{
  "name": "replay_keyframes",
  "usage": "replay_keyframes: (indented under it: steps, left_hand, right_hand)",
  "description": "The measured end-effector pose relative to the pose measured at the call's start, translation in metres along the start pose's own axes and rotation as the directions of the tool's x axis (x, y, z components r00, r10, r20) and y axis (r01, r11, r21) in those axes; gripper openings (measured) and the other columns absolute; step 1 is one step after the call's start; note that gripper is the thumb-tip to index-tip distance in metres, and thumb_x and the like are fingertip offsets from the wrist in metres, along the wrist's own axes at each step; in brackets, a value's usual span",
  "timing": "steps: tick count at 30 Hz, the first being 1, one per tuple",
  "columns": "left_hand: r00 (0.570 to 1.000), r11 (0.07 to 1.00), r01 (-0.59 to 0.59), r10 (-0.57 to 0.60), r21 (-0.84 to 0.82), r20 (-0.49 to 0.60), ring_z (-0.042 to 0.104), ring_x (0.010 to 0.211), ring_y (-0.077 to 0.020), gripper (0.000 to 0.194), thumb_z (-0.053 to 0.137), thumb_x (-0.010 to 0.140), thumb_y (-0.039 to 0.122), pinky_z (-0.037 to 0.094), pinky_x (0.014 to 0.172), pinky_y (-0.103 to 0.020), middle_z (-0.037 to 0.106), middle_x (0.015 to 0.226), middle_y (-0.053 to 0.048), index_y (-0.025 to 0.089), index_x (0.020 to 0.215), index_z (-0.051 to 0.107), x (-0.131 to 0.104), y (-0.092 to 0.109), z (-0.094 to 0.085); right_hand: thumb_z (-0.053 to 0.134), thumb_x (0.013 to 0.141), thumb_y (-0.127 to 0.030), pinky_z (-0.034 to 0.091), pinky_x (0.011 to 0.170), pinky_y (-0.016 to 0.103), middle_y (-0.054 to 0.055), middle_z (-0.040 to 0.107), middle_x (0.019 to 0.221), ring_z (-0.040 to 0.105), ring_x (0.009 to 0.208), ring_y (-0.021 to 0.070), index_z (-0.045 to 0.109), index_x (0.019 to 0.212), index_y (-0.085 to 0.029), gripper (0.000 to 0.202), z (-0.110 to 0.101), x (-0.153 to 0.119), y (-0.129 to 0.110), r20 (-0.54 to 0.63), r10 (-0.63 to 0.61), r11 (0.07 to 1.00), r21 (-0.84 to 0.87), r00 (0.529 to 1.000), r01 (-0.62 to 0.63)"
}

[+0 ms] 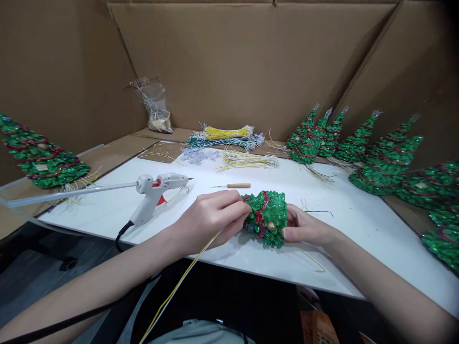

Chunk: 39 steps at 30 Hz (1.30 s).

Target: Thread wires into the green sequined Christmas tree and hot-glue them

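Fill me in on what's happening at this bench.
A person has a beaded green Christmas tree on its side between both hands: the left hand is at the narrower end, the right hand at the wide base. A yellow and white wire pair trails from by the left hand past the table edge. A white glue gun and a wooden-handled awl sit on the white tabletop, unheld. Similar trees stand along the right side.

Glossy green tree [268, 215], red-garlanded, tipped sideways; yellow-white wires [183, 277] trailing.
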State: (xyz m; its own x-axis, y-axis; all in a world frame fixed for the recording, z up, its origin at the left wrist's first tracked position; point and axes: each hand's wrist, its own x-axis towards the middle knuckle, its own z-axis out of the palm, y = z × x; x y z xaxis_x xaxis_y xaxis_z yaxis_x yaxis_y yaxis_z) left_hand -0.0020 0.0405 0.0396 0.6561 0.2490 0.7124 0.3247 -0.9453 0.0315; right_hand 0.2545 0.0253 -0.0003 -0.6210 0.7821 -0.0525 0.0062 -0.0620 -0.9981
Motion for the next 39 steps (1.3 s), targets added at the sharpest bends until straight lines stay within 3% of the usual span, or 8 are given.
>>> replay_keyframes:
  steps: [5, 10, 24, 32, 39]
  left_hand:
    - [0.993, 0.989, -0.119, 0.119, 0.091, 0.013, 0.057, 0.071, -0.0121, 0.013, 0.062, 0.085, 0.004, 0.046, 0.062, -0.022, 0.066, 0.083, -0.005, 0.011, 0.094, 0.068, -0.003, -0.003, -0.006]
    - [0.987, 0.975, -0.161, 0.157, 0.155, 0.034, 0.058, 0.070, -0.0135, 0.012, 0.061, 0.086, 0.004, 0.044, 0.059, -0.024, 0.067, 0.084, -0.006, 0.010, 0.094, 0.068, -0.001, -0.003, -0.009]
    - [0.995, 0.978, -0.094, 0.087, 0.188, 0.044, 0.053, 0.063, -0.0123, 0.012, 0.056, 0.088, 0.006, 0.043, 0.057, -0.022, 0.061, 0.071, -0.003, 0.012, 0.082, 0.063, 0.004, 0.004, 0.001]
    - [0.977, 0.980, -0.073, 0.033, 0.183, 0.212, 0.047, 0.063, -0.0127, 0.017, 0.049, 0.092, 0.008, 0.039, 0.056, -0.024, 0.055, 0.073, -0.002, 0.013, 0.081, 0.061, 0.012, 0.008, -0.008]
    - [0.961, 0.992, -0.003, -0.031, 0.123, 0.273, 0.045, 0.063, -0.0112, 0.019, 0.046, 0.093, 0.008, 0.038, 0.058, -0.022, 0.056, 0.075, -0.002, 0.012, 0.080, 0.060, 0.020, 0.009, -0.013]
  right_hand:
    - [0.081, 0.066, -0.055, 0.048, 0.058, 0.022, 0.002, 0.061, 0.075, 0.057, 0.068, 0.0131, 0.064, 0.109, -0.014, 0.062, 0.001, 0.000, -0.001, -0.021, 0.002, 1.000, 0.013, 1.000, -0.002]
    - [0.082, 0.065, -0.054, 0.049, 0.060, 0.022, 0.003, 0.062, 0.078, 0.058, 0.070, 0.0137, 0.063, 0.110, -0.015, 0.063, 0.001, 0.000, -0.001, -0.032, 0.002, 1.000, 0.021, 0.999, -0.001]
    - [0.081, 0.068, -0.052, 0.050, 0.061, 0.021, 0.003, 0.062, 0.078, 0.058, 0.070, 0.0128, 0.061, 0.109, -0.014, 0.059, 0.002, 0.001, -0.003, 0.005, 0.003, 0.999, 0.052, 1.000, -0.003]
    - [0.083, 0.066, -0.051, 0.046, 0.055, 0.020, 0.001, 0.058, 0.074, 0.053, 0.065, 0.0113, 0.062, 0.105, -0.014, 0.058, 0.002, 0.001, 0.001, -0.019, -0.001, 0.998, 0.065, 1.000, 0.002]
    - [0.083, 0.068, -0.048, 0.038, 0.049, 0.017, -0.001, 0.053, 0.075, 0.044, 0.059, 0.0070, 0.060, 0.100, -0.014, 0.052, 0.004, 0.002, -0.002, -0.002, -0.009, 0.998, 0.060, 1.000, 0.009]
